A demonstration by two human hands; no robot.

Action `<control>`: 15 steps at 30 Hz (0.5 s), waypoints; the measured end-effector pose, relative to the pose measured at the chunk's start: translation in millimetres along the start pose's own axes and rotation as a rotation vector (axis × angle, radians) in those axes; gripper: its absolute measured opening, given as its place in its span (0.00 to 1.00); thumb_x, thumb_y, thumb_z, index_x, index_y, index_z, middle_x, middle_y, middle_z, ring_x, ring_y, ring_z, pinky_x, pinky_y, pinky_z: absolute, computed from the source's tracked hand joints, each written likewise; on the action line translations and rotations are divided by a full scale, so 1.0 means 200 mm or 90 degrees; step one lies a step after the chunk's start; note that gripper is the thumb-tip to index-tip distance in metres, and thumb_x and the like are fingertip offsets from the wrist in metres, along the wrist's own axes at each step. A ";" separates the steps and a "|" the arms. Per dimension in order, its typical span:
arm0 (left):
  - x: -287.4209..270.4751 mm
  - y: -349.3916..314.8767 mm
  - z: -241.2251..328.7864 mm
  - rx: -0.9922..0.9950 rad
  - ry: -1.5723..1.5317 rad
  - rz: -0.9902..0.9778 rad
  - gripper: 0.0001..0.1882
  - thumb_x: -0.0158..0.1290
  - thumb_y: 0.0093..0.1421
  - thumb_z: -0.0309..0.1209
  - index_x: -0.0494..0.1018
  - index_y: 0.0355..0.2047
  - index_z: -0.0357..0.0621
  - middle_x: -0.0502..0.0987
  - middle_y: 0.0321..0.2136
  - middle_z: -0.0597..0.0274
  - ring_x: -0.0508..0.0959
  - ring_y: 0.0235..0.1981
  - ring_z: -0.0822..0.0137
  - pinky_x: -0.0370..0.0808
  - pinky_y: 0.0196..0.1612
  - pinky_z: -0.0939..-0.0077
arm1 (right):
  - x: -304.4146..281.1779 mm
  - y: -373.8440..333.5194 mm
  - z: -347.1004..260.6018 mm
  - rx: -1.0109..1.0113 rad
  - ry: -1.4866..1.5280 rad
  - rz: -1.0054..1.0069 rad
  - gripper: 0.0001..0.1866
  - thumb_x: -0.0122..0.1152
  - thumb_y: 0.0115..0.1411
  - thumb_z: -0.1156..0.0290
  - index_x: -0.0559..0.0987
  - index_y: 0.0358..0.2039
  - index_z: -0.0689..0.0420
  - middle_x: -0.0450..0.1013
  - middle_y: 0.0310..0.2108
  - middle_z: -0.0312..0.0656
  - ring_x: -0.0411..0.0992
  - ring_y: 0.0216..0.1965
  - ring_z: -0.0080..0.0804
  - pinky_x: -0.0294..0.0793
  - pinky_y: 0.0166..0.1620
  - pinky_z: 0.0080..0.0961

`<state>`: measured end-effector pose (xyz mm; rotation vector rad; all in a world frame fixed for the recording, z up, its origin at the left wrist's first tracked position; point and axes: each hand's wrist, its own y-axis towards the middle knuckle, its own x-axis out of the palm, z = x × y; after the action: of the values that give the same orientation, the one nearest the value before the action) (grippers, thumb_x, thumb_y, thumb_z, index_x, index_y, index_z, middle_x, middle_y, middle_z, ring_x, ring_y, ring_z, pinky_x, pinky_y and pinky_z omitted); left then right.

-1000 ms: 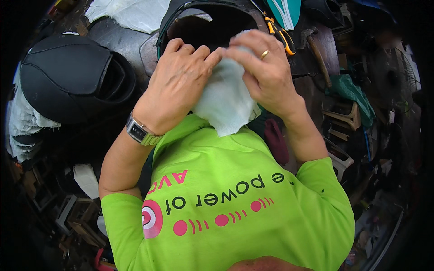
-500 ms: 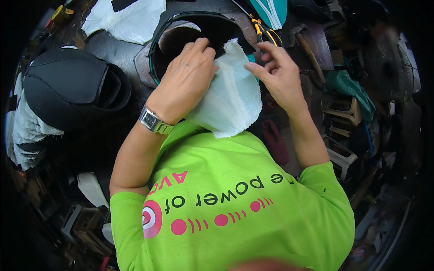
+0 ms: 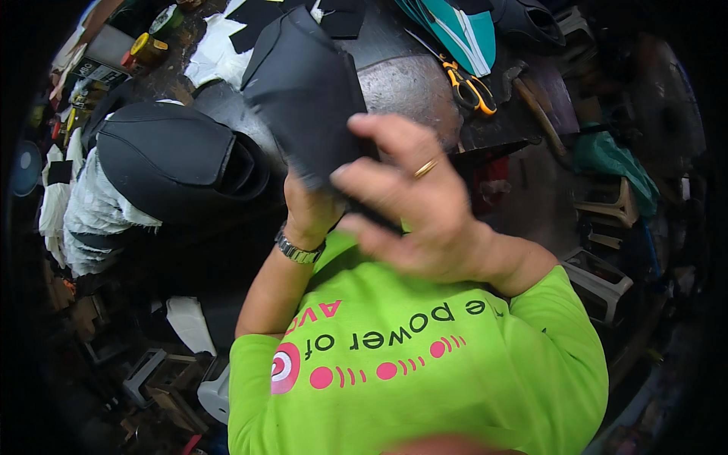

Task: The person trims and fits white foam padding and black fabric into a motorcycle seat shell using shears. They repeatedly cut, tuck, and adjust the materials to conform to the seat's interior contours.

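Note:
A black stitched shoe upper (image 3: 303, 98) is raised in front of me, its smooth outer side showing. My left hand (image 3: 307, 206) grips it from beneath at its lower end; the fingers are hidden behind it. My right hand (image 3: 425, 197), blurred by motion, is at the upper's right lower edge with its fingers apart. Whether its fingertips touch the upper I cannot tell. The pale cloth piece is out of sight. On the left lies a stack of similar black uppers (image 3: 163, 148) beside ragged white cloth (image 3: 106, 212).
Yellow-handled scissors (image 3: 472, 91) lie on the dark worktable (image 3: 409, 87), beside teal pieces (image 3: 474, 38) with white strips. A hammer-like tool with a wooden handle (image 3: 540, 121) is at the right. White cloth (image 3: 216, 57) and small tins (image 3: 148, 49) sit at the far left. Plastic stools (image 3: 595, 284) stand lower right.
The upper has been lifted and turned, from its open inside to its outer face. The pale cloth has gone from view. My right hand has moved left and nearer, across the upper.

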<state>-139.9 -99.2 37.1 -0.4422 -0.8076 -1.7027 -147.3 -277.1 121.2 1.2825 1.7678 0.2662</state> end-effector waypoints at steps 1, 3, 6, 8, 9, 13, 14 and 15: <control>-0.03 -0.03 -0.02 -0.018 -0.102 -0.012 0.23 0.43 0.76 0.37 0.68 0.63 0.37 0.73 0.59 0.50 0.73 0.60 0.56 0.69 0.64 0.63 | 0.05 0.00 -0.03 -0.018 -0.035 -0.050 0.28 0.76 0.47 0.69 0.80 0.51 0.56 0.67 0.63 0.59 0.68 0.62 0.53 0.68 0.63 0.46; -0.10 -0.08 -0.04 -0.096 -0.213 0.026 0.23 0.42 0.76 0.38 0.67 0.64 0.37 0.71 0.61 0.50 0.72 0.61 0.56 0.68 0.65 0.63 | 0.17 -0.01 -0.05 -0.073 -0.097 -0.050 0.33 0.79 0.43 0.62 0.81 0.52 0.50 0.64 0.67 0.55 0.62 0.67 0.51 0.61 0.67 0.52; -0.21 -0.11 -0.08 -0.113 -0.321 0.014 0.25 0.40 0.76 0.40 0.65 0.66 0.38 0.69 0.63 0.51 0.70 0.63 0.56 0.66 0.66 0.63 | 0.25 -0.05 -0.02 -0.075 -0.079 -0.096 0.26 0.72 0.52 0.59 0.79 0.52 0.50 0.65 0.67 0.51 0.61 0.69 0.45 0.53 0.68 0.55; -0.27 -0.12 -0.11 -0.114 -0.359 0.003 0.25 0.39 0.76 0.41 0.63 0.67 0.38 0.68 0.64 0.51 0.69 0.64 0.56 0.66 0.67 0.62 | 0.27 -0.08 0.00 -0.082 -0.102 -0.122 0.32 0.79 0.45 0.60 0.80 0.54 0.46 0.63 0.69 0.45 0.61 0.69 0.41 0.51 0.71 0.47; -0.29 -0.13 -0.12 -0.115 -0.376 0.000 0.26 0.39 0.76 0.41 0.63 0.67 0.38 0.67 0.64 0.51 0.69 0.64 0.56 0.65 0.68 0.62 | 0.27 -0.09 0.01 -0.089 -0.099 -0.122 0.33 0.79 0.45 0.60 0.80 0.54 0.46 0.64 0.69 0.45 0.61 0.68 0.41 0.51 0.71 0.47; -0.30 -0.14 -0.11 -0.138 -0.399 0.011 0.28 0.37 0.77 0.43 0.60 0.69 0.39 0.64 0.67 0.52 0.66 0.67 0.55 0.63 0.70 0.61 | 0.26 -0.06 0.02 -0.077 -0.079 -0.117 0.36 0.79 0.46 0.61 0.78 0.57 0.47 0.63 0.69 0.47 0.61 0.68 0.45 0.55 0.70 0.46; -0.27 -0.14 -0.09 -0.148 -0.392 0.025 0.28 0.37 0.77 0.43 0.59 0.70 0.39 0.64 0.68 0.52 0.66 0.67 0.55 0.63 0.70 0.61 | 0.25 -0.05 0.02 -0.078 -0.067 -0.095 0.37 0.79 0.46 0.61 0.78 0.59 0.48 0.63 0.69 0.48 0.61 0.68 0.47 0.56 0.69 0.46; -0.23 -0.13 -0.06 -0.166 -0.376 0.045 0.28 0.36 0.77 0.44 0.59 0.70 0.40 0.63 0.68 0.53 0.65 0.68 0.55 0.62 0.71 0.61 | 0.24 -0.04 0.02 -0.045 -0.023 -0.074 0.39 0.79 0.47 0.60 0.76 0.61 0.50 0.62 0.69 0.49 0.60 0.68 0.49 0.57 0.69 0.47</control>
<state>-149.3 -72.2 -8.5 -1.1761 -0.9722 -1.6303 -152.5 -241.6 88.4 1.1236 1.7802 0.2361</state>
